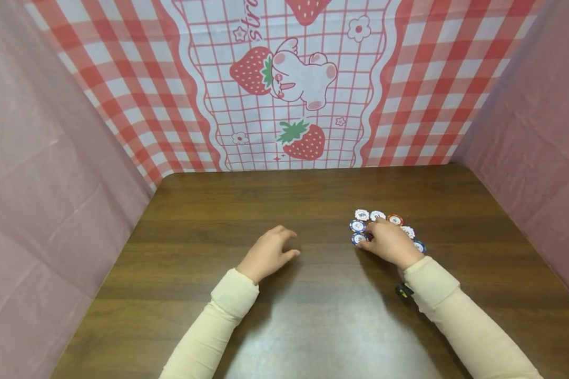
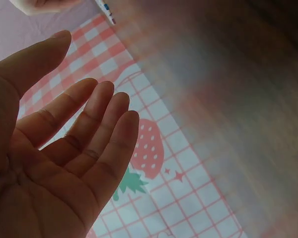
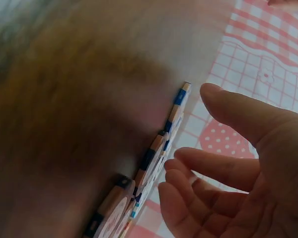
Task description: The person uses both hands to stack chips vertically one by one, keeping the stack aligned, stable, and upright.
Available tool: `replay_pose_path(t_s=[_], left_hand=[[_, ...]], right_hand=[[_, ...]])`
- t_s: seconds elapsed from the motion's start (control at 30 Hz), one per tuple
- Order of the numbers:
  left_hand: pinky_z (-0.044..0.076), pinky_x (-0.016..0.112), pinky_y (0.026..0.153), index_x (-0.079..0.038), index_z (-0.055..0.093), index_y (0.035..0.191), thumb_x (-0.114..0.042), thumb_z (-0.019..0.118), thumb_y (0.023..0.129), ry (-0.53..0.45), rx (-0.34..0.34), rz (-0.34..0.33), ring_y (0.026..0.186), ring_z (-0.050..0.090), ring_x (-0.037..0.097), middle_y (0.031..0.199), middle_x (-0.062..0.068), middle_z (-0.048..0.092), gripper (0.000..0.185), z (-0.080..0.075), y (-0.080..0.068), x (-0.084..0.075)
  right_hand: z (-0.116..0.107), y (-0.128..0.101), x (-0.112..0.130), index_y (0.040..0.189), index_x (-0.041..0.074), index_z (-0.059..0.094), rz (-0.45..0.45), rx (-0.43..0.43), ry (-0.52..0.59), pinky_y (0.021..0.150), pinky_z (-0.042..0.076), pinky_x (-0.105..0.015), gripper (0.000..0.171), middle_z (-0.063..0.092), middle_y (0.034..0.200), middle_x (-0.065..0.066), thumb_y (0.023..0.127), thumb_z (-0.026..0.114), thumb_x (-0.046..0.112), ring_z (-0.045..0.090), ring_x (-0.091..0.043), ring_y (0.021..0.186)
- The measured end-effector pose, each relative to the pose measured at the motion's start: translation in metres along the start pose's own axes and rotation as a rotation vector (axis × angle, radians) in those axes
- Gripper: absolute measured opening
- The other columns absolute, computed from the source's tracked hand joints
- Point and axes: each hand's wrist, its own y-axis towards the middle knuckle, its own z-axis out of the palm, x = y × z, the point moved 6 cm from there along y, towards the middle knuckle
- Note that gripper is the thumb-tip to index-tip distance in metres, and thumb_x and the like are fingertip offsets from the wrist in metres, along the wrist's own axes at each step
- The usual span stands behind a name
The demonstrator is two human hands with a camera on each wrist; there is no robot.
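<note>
Several poker chips [image 1: 377, 215] lie flat in a small cluster on the right half of the brown wooden table [image 1: 284, 326]; they are white, blue and red-edged. My right hand [image 1: 375, 235] lies over the cluster with its fingers loosely bent, the tips at the chips and part of the cluster hidden beneath it. In the right wrist view the chips [image 3: 164, 144] show edge-on just in front of the right hand [image 3: 188, 163], and no chip is pinched. My left hand [image 1: 289, 245] rests on the bare wood at the table's middle, relaxed and holding nothing [image 2: 89, 99].
A red-and-white checked cloth with strawberries [image 1: 303, 142] hangs behind the table's far edge. Pink sheets [image 1: 38, 184] wall in both sides. A small black strap [image 1: 404, 291] sits at my right wrist. Bare wood stretches to the left and towards me.
</note>
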Motion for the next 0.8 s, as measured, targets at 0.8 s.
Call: replay_pose_path(t_s=[0.8], left_hand=[[0.051, 0.033, 0.091, -0.006, 0.067, 0.115, -0.028, 0.075, 0.086, 0.070, 0.181, 0.029, 0.101, 0.064, 0.020, 0.109, 0.006, 0.065, 0.038, 0.021, 0.001, -0.005]], right_hand=[[0.004, 0.011, 0.005, 0.061, 0.013, 0.059, 0.016, 0.043, -0.113, 0.057, 0.046, -0.047, 0.028, 0.063, 0.076, -0.012, 0.076, 0.077, 0.028, 0.062, -0.034, 0.067]])
